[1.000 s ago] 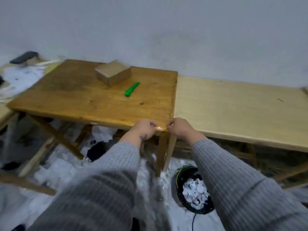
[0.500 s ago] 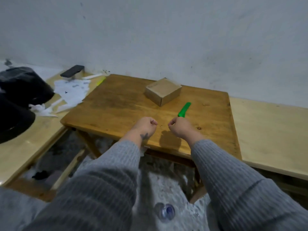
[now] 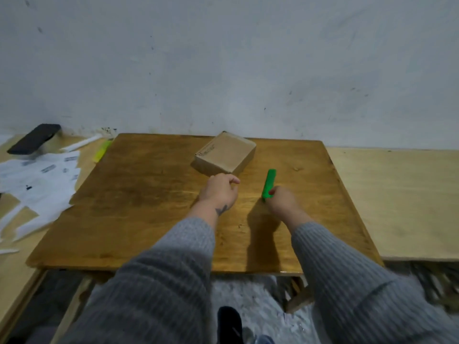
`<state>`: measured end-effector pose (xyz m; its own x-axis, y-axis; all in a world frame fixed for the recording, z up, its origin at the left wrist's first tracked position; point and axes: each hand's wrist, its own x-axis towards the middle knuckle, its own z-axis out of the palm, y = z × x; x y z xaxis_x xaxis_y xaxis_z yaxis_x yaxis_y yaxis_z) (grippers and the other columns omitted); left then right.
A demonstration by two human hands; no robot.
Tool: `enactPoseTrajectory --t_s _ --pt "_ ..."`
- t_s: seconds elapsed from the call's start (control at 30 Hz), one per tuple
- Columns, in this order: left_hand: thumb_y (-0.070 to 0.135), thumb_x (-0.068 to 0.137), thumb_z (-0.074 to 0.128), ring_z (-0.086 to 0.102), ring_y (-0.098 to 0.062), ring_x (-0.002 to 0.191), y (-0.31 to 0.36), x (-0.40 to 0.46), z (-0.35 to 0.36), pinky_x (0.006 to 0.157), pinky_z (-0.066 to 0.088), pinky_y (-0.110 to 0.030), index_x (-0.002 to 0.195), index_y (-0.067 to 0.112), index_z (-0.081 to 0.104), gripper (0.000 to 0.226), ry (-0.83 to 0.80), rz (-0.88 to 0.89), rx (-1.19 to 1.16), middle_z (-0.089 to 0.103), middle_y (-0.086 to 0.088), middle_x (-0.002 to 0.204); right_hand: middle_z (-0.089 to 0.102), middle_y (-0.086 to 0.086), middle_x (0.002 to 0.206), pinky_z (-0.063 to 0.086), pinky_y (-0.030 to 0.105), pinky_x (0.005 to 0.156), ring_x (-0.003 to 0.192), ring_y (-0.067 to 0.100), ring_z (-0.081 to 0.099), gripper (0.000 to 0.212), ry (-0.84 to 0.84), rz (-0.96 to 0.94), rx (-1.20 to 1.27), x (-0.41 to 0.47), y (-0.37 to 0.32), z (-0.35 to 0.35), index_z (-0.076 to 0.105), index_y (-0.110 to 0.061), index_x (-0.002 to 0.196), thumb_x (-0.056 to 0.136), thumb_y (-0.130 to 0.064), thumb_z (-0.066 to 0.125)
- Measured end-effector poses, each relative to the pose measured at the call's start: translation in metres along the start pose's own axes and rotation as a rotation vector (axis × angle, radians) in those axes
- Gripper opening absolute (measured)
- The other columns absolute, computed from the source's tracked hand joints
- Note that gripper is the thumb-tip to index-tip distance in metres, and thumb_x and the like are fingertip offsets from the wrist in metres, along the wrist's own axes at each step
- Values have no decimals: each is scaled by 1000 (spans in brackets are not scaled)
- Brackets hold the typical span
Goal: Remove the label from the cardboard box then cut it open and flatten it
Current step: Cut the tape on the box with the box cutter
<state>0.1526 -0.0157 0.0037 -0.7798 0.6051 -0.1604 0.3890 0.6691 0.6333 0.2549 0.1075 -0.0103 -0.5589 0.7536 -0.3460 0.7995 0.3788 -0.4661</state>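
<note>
A small closed cardboard box (image 3: pixel 227 153) lies at the back middle of the brown wooden table (image 3: pixel 139 202), with a thin printed strip along its left top edge. A green box cutter (image 3: pixel 269 181) lies just right of the box, pointing away from me. My left hand (image 3: pixel 219 191) hovers at the box's near corner with its fingers loosely curled, its thumb out and nothing in it. My right hand (image 3: pixel 281 201) has its fingertips closed on the cutter's near end.
Left of the table, a pale surface holds torn white paper (image 3: pixel 37 187), a black phone (image 3: pixel 33 139), a white pen (image 3: pixel 80 144) and a yellow-green marker (image 3: pixel 102 150). A pale wooden bench (image 3: pixel 397 202) adjoins the table's right side. The wall stands right behind.
Both hands have moved forward from the table's near edge. The left one went to the box and uncurled, and the right one took hold of the cutter's end. The view swung to centre the table.
</note>
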Motion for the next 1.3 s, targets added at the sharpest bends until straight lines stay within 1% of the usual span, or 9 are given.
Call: enactPoseTrajectory --t_s 0.1,0.23,0.4,0.57,0.87,0.97,1.07,1.2,1.3 --pt "25 95 55 45 -22 127 3 39 -7 108 38 -43 115 32 64 23 17 88 65 53 1 134 56 17 128 45 38 97 118 33 55 40 17 24 -13 33 -7 8 51 -7 128 91 -23 54" --pt "29 96 53 38 -20 134 -1 96 -12 112 30 -42 126 32 58 31 49 171 199 49 5 140 46 15 134 44 43 100 121 32 50 53 31 78 -3 74 -15 19 38 -12 136 90 -29 57" --pt "47 97 45 6 -18 149 -20 159 -7 120 6 -49 147 32 34 54 23 152 384 19 3 160 48 14 129 47 40 98 116 29 52 43 106 57 -24 114 -28 29 41 -13 133 92 -16 52" --pt "65 93 32 -6 -18 149 -30 193 -5 119 2 -54 154 30 13 73 -87 162 475 -7 4 163 46 15 131 48 42 98 117 29 52 46 128 68 94 138 -41 25 39 -14 136 92 -17 52" --pt "70 90 30 0 -17 149 -39 185 -13 118 13 -51 153 29 13 77 -94 170 448 -1 7 163 55 19 129 47 43 90 113 36 56 43 245 74 202 147 -73 -7 38 -10 139 96 -17 42" --pt "70 89 32 6 -19 148 -53 172 -24 117 17 -52 152 28 11 79 -43 172 461 7 4 162 57 18 127 47 40 86 107 33 58 43 202 -7 223 138 -92 -17 40 -11 140 97 -15 40" --pt "70 89 29 12 -25 145 -68 161 -36 114 21 -51 152 33 -2 80 -34 181 517 15 -2 158 59 16 120 47 36 73 91 25 57 48 126 -73 320 125 -113 -14 37 -16 142 94 -14 45" --pt "68 91 23 5 -28 147 -81 149 -44 115 17 -53 153 32 6 74 -75 157 543 7 -4 160 59 12 118 45 32 72 92 22 56 55 50 -154 326 107 -134 -1 37 -15 143 91 -2 48" --pt "65 92 22 -5 -26 149 -86 142 -46 117 7 -57 154 32 2 73 -94 137 538 -3 -3 162 60 10 117 43 29 74 93 20 57 58 24 -232 266 101 -144 7 32 -16 147 92 0 45"
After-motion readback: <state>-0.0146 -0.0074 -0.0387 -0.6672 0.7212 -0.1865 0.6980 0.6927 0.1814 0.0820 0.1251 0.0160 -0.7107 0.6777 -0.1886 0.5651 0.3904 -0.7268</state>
